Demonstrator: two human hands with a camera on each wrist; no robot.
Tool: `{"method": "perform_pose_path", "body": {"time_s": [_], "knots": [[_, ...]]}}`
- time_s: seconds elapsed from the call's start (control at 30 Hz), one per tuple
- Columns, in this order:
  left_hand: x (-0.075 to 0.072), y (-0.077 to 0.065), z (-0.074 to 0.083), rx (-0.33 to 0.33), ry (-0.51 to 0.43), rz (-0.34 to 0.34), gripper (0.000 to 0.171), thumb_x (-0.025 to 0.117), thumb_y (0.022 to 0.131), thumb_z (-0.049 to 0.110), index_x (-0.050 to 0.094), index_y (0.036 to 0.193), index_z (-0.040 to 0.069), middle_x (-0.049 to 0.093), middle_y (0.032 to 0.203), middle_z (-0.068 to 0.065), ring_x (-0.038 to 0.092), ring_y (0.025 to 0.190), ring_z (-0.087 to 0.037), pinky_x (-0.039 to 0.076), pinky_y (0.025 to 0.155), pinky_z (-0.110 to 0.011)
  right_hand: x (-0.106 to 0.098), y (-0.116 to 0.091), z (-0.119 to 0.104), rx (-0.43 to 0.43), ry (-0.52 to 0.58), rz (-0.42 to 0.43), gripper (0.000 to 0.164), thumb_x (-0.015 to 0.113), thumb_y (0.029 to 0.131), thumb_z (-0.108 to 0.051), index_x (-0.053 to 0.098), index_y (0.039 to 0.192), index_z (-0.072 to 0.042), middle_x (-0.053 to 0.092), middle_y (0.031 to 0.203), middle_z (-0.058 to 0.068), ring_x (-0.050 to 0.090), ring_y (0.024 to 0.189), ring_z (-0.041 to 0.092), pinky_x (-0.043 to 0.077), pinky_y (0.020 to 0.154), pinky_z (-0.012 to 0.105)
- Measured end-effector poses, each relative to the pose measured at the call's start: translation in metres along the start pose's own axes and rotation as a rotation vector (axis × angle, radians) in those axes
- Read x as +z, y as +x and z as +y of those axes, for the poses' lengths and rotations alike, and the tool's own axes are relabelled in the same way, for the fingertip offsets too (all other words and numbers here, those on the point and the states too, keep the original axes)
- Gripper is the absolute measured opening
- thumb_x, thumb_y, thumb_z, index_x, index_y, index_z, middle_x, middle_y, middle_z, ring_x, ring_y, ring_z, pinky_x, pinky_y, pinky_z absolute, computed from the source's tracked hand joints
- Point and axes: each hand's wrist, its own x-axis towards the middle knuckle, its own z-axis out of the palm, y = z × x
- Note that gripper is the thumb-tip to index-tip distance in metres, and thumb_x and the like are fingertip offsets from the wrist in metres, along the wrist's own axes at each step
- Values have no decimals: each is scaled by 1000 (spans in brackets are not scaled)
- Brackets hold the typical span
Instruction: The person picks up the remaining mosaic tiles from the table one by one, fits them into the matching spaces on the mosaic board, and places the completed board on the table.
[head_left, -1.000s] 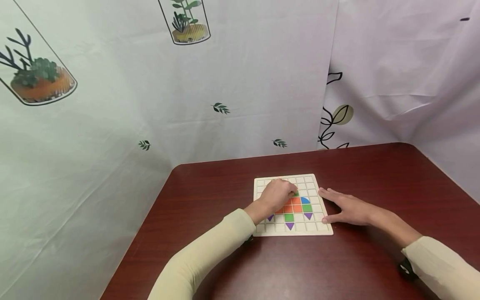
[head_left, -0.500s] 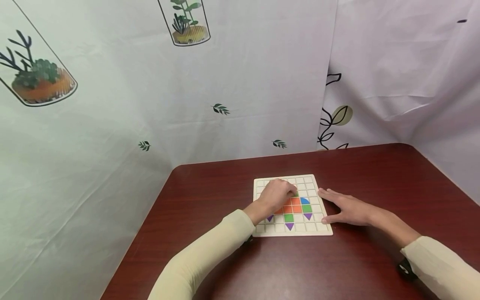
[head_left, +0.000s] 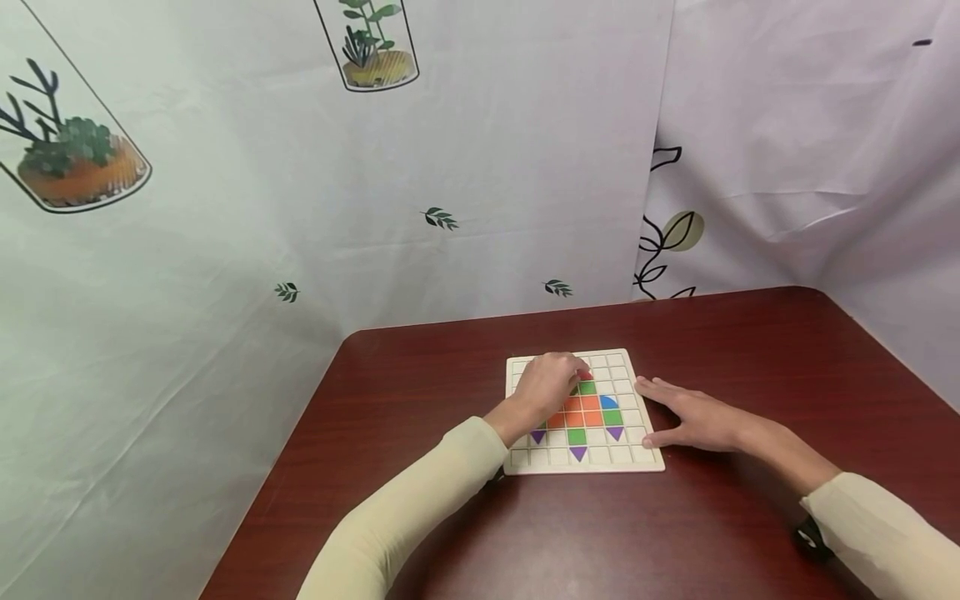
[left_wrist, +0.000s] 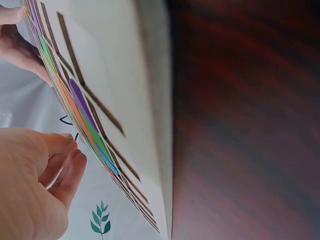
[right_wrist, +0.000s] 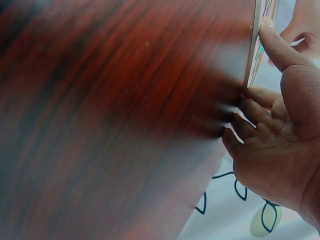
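Observation:
A cream square grid board (head_left: 645,457) lies on the table, bearing flat orange, green, blue, purple and red pieces. My left hand (head_left: 546,385) reaches over its left half, fingertips at the far rows beside a red piece (head_left: 585,376). In the left wrist view, the left hand (left_wrist: 35,175) has thumb and fingertips close together at the board's surface; whether they pinch a piece is hidden. My right hand (head_left: 697,418) touches the board's right edge, its thumb and fingers spread apart. In the right wrist view, the right hand (right_wrist: 280,125) shows thumb and fingertips against that edge.
The dark red-brown table (head_left: 577,533) extends around the board on all sides. Behind it hangs a pale cloth (head_left: 487,167) printed with plants, which also covers the left side.
My left hand has shifted slightly away from me across the board, uncovering the red piece and more of the green and orange ones. The right hand stays at the board's edge.

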Motion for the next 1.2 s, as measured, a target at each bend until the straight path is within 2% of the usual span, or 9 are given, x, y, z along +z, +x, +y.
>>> {"method": "perform_pose_path", "body": {"time_s": [0.4, 0.93, 1.2], "knots": [[2, 0, 2, -22, 3, -66, 27, 65, 105, 8, 83, 119, 22, 78, 119, 10, 70, 115, -6, 53, 99, -23, 0, 0, 0, -4, -7, 1, 103, 83, 88, -55, 38, 162, 1, 32, 167, 28, 26, 152, 55, 35, 111, 73], [-1, -7, 5, -8, 22, -67, 26, 67, 105, 9, 82, 122, 22, 77, 121, 10, 70, 115, -5, 54, 96, -21, 0, 0, -2, 2, 3, 2, 104, 83, 88, -54, 36, 162, 1, 31, 167, 30, 25, 152, 55, 35, 111, 74], [-4, -20, 1, 33, 47, -72, 23, 71, 104, 16, 82, 123, 22, 78, 115, 9, 71, 97, -7, 56, 86, -22, 1, -1, 1, -4, 6, -4, 105, 82, 89, -55, 33, 164, 0, 29, 168, 30, 23, 153, 55, 35, 110, 74]]}}
